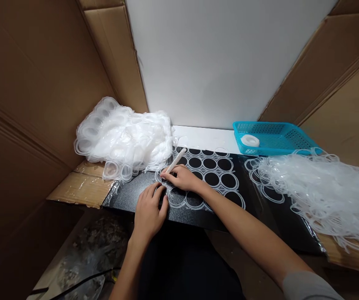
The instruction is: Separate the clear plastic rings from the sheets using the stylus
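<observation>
A clear sheet of joined rings (pixel 211 179) lies flat on the black work surface (pixel 126 195). My right hand (pixel 182 177) grips a white pen-like tool (pixel 176 160), tilted with its lower end at the sheet's left part; the exact tip is hidden by the fingers. My left hand (pixel 150 204) rests at the sheet's lower left edge, fingers bent and the thumb apart from them. Nothing shows in that hand, and its fingertips touch the sheet near the tool.
A tall pile of translucent ring sheets (pixel 129 133) stands at the left. Loose clear rings (pixel 332 191) are heaped at the right. Behind them, a blue basket (pixel 279 137) holds a white roll (pixel 250 141). Cardboard walls (pixel 41 83) enclose the sides.
</observation>
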`<state>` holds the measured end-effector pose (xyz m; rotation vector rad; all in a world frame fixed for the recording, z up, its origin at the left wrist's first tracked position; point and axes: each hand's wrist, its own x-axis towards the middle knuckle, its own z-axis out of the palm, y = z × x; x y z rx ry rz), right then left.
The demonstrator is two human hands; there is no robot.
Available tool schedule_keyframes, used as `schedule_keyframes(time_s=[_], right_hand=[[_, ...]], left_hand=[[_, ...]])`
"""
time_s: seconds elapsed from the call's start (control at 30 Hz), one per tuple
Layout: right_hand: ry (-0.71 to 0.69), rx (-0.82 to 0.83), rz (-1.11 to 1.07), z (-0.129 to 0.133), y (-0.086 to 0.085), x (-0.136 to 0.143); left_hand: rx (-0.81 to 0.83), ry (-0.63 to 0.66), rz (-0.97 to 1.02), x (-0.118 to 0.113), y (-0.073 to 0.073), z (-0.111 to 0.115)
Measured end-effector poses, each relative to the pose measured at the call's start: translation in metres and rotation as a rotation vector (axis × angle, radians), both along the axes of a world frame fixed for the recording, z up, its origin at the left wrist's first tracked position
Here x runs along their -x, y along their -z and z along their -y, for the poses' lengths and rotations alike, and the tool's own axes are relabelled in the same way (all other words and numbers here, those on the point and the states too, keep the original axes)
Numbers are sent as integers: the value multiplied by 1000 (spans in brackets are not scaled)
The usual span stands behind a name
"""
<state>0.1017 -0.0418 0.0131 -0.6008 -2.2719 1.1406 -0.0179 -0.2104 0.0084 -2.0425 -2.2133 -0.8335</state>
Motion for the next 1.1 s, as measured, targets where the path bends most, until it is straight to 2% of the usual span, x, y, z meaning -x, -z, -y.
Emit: schedule_keyframes(time_s=[0.27,0.6,0.83,0.93,1.0,1.1], right_hand=[[-105,-108,-32,0,-2,-4],[-21,-83,-21,0,3,-2],[-115,-128,-51,-3,-2,-3],[-198,-216,-84,-4,-3,-6],[-249,-334,-97,-4,-1,-7],[-234,-508,-83,-1,6,-7]], left_hand=[[43,-20,-39,-4,-4,-1],[56,-41,-85,-7,-6,-4],[34,-63,-96,-9,-3,-6],[38,-49,-102,-8,-3,-6],[53,-43,-110,-7,-4,-7],[70,-37,-99,-5,-6,-7]])
